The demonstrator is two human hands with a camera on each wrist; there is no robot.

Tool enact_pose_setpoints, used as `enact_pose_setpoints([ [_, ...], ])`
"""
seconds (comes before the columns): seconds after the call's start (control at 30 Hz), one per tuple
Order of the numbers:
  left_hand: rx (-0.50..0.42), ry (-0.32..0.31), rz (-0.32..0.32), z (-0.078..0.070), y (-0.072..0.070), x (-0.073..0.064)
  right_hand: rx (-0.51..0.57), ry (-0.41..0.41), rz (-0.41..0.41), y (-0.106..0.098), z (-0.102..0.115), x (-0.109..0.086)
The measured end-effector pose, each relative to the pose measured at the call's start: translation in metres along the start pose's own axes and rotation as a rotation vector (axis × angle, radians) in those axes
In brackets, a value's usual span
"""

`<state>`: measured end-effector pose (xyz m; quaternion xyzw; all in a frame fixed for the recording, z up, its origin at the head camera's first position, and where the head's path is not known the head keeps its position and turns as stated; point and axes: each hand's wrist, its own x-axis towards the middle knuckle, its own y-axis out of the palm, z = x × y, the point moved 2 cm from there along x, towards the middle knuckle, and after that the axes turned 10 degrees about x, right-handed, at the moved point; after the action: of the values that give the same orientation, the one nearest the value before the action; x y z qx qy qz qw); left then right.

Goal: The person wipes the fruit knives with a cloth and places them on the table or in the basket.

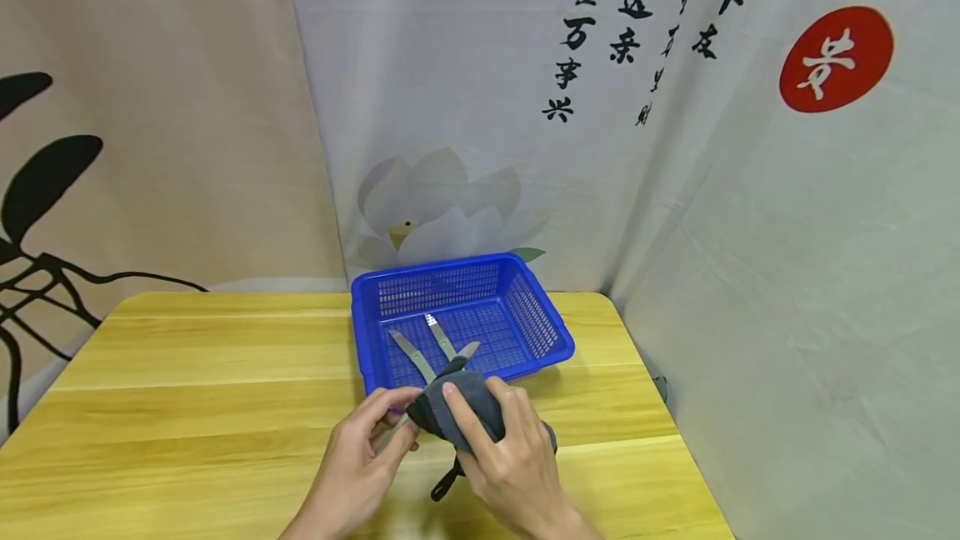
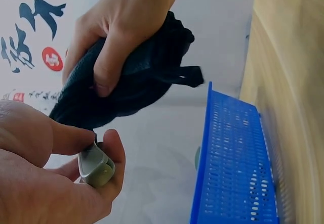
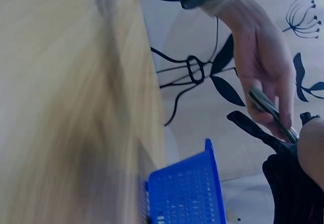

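My left hand pinches the grey-green handle of a knife between thumb and fingers. A dark grey cloth, bunched up with a hanging loop, is gripped in my right hand against the knife's far end. In the right wrist view, shiny metal runs from the handle into the cloth, which hides most of the blade. A pointed tip shows past the cloth; whether it belongs to the held knife I cannot tell. Both hands are just in front of a blue basket.
Inside the basket lie a grey-green knife and another slim tool with a metal end. The basket stands at the back of the wooden table. Printed curtains hang behind and to the right.
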<state>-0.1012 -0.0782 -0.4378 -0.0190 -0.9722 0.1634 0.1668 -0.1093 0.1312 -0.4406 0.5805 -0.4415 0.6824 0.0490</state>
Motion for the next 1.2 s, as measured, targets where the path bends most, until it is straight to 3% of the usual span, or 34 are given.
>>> enact_pose_setpoints([
  [0.2, -0.021, -0.029, 0.019, 0.0, 0.001, -0.001, -0.031, 0.001, 0.057, 0.001, 0.005, -0.002],
  [0.4, 0.009, 0.036, 0.016, 0.001, 0.001, -0.002, -0.054, 0.014, 0.071, 0.001, 0.002, -0.002],
  [0.8, 0.035, 0.037, 0.046, 0.001, 0.001, -0.002, -0.09, 0.029, 0.009, -0.002, -0.015, -0.003],
  [1.0, 0.045, 0.019, 0.092, 0.0, 0.001, 0.001, -0.108, 0.095, 0.016, -0.007, -0.029, -0.005],
  [1.2, 0.062, -0.017, 0.213, 0.003, -0.005, 0.013, -0.087, 0.23, 0.04, -0.017, -0.053, -0.012],
])
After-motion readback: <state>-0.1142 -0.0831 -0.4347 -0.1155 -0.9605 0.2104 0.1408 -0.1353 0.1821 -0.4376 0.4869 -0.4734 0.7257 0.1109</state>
